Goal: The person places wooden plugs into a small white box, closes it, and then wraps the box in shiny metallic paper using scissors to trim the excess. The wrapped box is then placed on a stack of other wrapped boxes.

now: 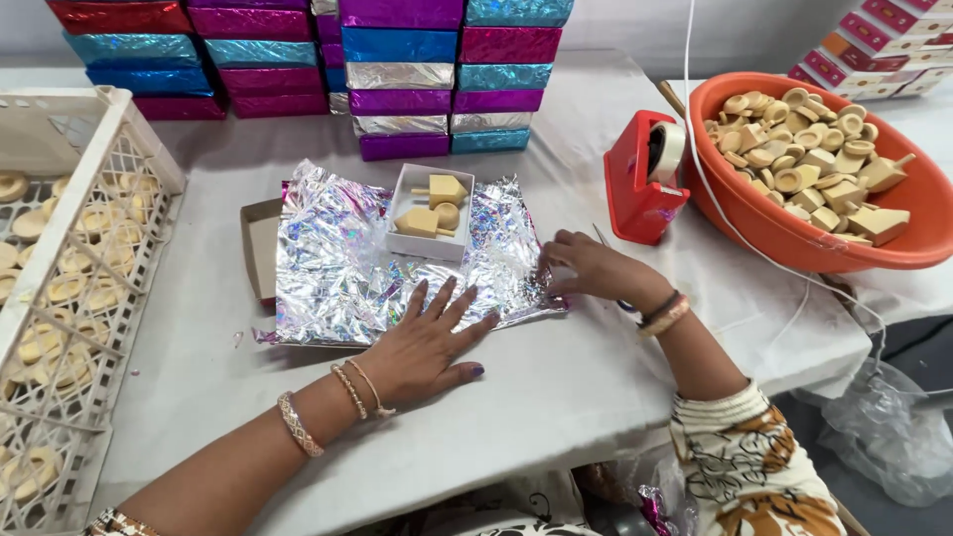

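So my left hand lay flat, open, on the foil; my right hand pinched its edge, the filled box unwrapped.

One sheet of silver foil lies on the counter. On the foil sits one white box holding three wooden pieces. Right of the foil: one red tape dispenser and one orange bowl. Left: one crate.
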